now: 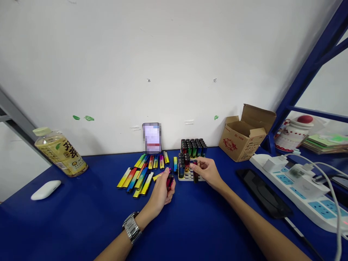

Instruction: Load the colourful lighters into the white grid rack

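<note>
Pinching a black lighter (195,175) upright at the front of the white rack (187,179), right hand (208,171) has thumb and fingers closed; left hand (161,188), half curled, holds at least one dark-red lighter (170,181). Upright lighters (194,149) stand in the rack's back and left; loose colorful lighters (140,179) lie leftward on the blue table (195,224).

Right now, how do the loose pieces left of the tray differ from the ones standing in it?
The loose pieces mostly lie flat, while the standing pieces are upright. The loose pieces are scattered; the standing pieces are packed close together. The loose pieces show much bright yellow; the standing pieces look darker, with black tops. Both are slim and glossy.
</note>
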### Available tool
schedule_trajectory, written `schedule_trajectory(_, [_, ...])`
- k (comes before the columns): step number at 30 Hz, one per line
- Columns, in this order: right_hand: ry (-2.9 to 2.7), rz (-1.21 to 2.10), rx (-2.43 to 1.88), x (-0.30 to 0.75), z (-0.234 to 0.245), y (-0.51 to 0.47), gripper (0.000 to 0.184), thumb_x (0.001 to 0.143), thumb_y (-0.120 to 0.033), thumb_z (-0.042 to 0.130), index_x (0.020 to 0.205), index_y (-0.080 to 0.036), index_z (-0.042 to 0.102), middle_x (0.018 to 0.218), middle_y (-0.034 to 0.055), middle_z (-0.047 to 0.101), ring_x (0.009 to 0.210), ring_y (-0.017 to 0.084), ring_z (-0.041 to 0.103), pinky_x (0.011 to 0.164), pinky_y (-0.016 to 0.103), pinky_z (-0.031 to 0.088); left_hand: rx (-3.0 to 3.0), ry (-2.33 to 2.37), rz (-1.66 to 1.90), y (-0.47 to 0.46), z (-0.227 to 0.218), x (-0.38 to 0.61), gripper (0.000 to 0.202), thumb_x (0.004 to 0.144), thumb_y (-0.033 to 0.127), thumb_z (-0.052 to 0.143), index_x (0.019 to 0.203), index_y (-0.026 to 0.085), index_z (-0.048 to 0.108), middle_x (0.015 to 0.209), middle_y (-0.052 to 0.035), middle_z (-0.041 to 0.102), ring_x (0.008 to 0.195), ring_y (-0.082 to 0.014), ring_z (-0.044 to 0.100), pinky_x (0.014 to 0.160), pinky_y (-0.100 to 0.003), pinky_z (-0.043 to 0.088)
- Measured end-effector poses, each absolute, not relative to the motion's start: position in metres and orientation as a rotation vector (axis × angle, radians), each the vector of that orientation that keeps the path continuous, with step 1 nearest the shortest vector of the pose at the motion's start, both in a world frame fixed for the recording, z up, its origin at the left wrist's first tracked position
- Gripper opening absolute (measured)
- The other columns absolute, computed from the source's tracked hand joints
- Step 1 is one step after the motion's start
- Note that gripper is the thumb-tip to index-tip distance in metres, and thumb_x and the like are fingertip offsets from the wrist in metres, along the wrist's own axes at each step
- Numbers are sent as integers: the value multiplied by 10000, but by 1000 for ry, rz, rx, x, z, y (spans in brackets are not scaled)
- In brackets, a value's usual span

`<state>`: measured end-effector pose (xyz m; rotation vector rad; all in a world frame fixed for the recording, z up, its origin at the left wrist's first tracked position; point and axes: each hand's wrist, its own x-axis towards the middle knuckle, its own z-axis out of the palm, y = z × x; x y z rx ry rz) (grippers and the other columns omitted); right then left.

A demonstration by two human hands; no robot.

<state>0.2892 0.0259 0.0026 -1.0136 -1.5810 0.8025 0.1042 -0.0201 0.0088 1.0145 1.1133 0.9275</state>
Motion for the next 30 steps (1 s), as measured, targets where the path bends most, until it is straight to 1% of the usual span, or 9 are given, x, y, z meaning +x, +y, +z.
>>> schedule_trajectory(4, [-1489, 904, -1081, 286, -1, 26, 314, 672, -478, 732, 730, -174, 677, 459, -20, 560, 401, 156, 522, 411, 258, 373, 1025, 1113, 929, -21, 9, 105, 629, 768, 769, 318, 504, 204, 399, 341, 84, 265, 276, -45, 198, 302, -186, 158])
schedule_trajectory(6, [-1528, 827, -1119, 286, -1, 26, 282, 694, -462, 723, 720, -182, 695, 461, -3, 602, 413, 171, 557, 428, 262, 393, 1026, 1127, 929, -21, 10, 105, 631, 768, 772, 310, 506, 205, 402, 342, 84, 265, 276, -47, 198, 303, -188, 160])
schedule_trajectory(10, [-1744, 541, -1143, 287, 2, 26, 333, 777, -494, 647, 608, -207, 648, 405, -26, 538, 379, 130, 480, 448, 243, 344, 1061, 1163, 910, -21, 12, 107, 657, 749, 799, 293, 495, 204, 407, 335, 78, 277, 269, -49, 212, 303, -190, 160])
schedule_trajectory(13, [-1917, 290, -1247, 285, 5, 22, 429, 824, -518, 588, 527, -211, 550, 424, -18, 502, 382, 111, 400, 446, 241, 240, 1103, 1183, 908, -21, 13, 107, 689, 731, 825, 262, 518, 196, 445, 327, 66, 316, 259, -57, 243, 300, -193, 179])
schedule_trajectory(17, [-1925, 43, -1378, 278, 13, 10, 456, 920, -442, 455, 533, -202, 486, 498, 21, 535, 409, 112, 396, 468, 261, 171, 1140, 1173, 931, -21, 10, 106, 709, 752, 803, 241, 593, 174, 526, 339, 44, 393, 255, -74, 298, 300, -203, 217])
schedule_trajectory(20, [-2007, 141, -1163, 271, 19, -3, 396, 935, -379, 426, 591, -202, 513, 502, 11, 529, 439, 117, 443, 488, 251, 241, 1169, 1164, 965, -22, 4, 105, 664, 812, 725, 254, 598, 165, 541, 371, 26, 431, 285, -87, 341, 327, -219, 241])
schedule_trajectory(23, [-2098, 357, -959, 260, 20, -14, 223, 896, -393, 515, 791, -210, 588, 536, -20, 562, 464, 122, 495, 486, 231, 298, 1228, 1112, 1078, -23, -2, 104, 568, 856, 622, 355, 566, 163, 522, 460, 9, 482, 403, -98, 422, 422, -232, 332])
schedule_trajectory(26, [-2018, 520, -951, 251, 16, -18, 238, 836, -426, 608, 946, -218, 575, 549, -46, 573, 448, 119, 516, 460, 220, 334, 1254, 1038, 1220, -25, -2, 104, 408, 842, 534, 488, 723, 159, 596, 652, -11, 581, 606, -136, 521, 590, -252, 431])
schedule_trajectory(30, [-1796, 814, -958, 246, 11, -15, 208, 865, -412, 563, 890, -206, 545, 569, -34, 600, 450, 124, 580, 445, 216, 407, 1362, 1072, 1303, -27, 5, 104, 282, 808, 445, 592, 931, 191, 587, 794, -14, 614, 736, -166, 563, 686, -264, 450])
